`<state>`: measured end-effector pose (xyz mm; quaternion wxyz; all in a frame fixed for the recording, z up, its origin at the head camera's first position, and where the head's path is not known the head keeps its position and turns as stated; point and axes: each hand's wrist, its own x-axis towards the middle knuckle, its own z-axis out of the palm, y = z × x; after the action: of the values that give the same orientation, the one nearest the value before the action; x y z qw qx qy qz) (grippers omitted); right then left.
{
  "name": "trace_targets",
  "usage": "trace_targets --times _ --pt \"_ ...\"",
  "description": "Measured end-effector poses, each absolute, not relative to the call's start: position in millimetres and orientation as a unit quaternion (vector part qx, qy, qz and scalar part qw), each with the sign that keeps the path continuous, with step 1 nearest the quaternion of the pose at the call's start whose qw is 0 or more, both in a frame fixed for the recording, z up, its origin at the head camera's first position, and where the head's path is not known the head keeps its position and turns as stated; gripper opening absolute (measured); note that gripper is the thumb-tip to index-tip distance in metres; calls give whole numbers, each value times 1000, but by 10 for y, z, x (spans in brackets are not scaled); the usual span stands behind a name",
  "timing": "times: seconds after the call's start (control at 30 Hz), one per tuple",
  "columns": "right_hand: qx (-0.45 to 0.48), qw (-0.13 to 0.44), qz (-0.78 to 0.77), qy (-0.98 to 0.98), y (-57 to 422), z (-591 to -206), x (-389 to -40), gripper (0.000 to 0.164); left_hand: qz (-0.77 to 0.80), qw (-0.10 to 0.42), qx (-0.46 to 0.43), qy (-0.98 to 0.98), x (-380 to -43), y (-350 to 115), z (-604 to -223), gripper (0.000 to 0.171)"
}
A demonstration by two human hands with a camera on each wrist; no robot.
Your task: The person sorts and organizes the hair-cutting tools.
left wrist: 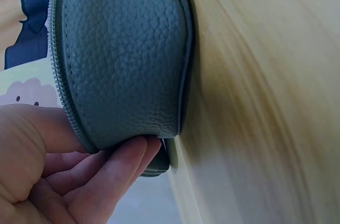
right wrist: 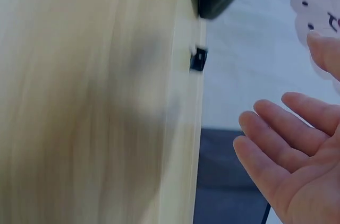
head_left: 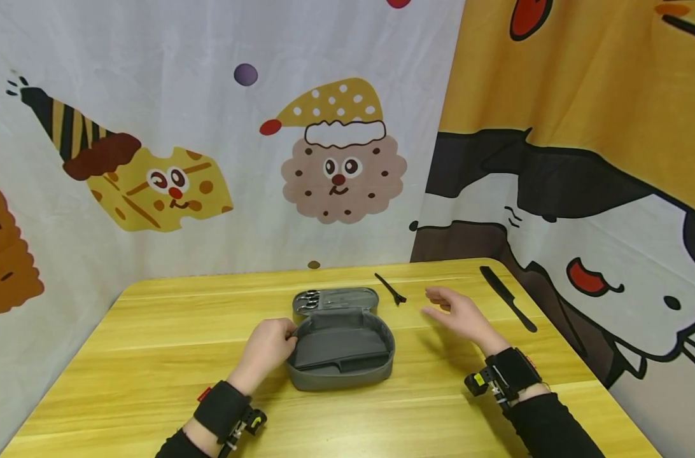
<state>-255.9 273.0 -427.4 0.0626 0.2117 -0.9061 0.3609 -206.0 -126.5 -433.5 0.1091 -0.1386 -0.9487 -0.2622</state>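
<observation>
An unzipped grey leather-textured case (head_left: 342, 380) stands on the table with its lid folded back. My left hand (head_left: 267, 346) grips the case's left side near the hinge; the left wrist view shows thumb and fingers pinching the wall below the zipper (left wrist: 59, 70). Scissors (head_left: 309, 299) sit in the lid's left part. Along the front inside lies a dark comb (head_left: 347, 362). My right hand (head_left: 459, 313) hovers over the table to the right, fingers extended and holding nothing. Nearest to it is a black hair clip (head_left: 390, 289).
A black handled comb (head_left: 508, 299) lies near the right edge of the wooden table (head_left: 210, 318). Behind the table hangs a printed curtain (head_left: 181, 63) with cartoon figures, continuing along the right side.
</observation>
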Motion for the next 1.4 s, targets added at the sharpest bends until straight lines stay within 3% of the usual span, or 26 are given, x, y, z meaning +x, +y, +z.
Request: trace_targets --times 0.7,1.17,1.4 --pt "102 68 280 -952 3604 -4219 -2728 69 -262 111 -136 -949 -2049 -1267 -4333 9" --pt "5 84 205 -975 3937 -4261 -2756 59 -262 108 -137 -949 -2063 -1270 -4354 8" --pt "-56 61 177 -981 4096 -4343 -2795 54 -262 105 -138 -950 -2062 -1271 -4354 8"
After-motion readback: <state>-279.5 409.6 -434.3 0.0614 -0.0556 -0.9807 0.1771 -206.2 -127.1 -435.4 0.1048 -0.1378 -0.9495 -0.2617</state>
